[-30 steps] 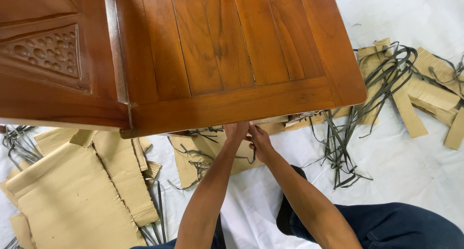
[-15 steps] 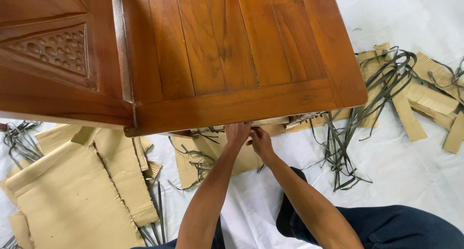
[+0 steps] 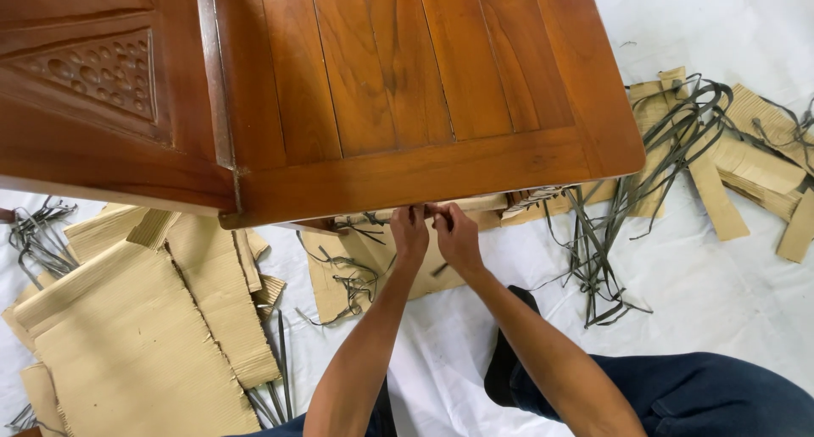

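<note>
Lying flat, tabletop apparently left-right

Bare forearms, no sleeves, left hand, right hand, dark navy trousers, black sock

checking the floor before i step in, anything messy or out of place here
Yes: torn cardboard sheets and loose dark straps lie scattered over the white floor sheet around the wooden table.
</note>
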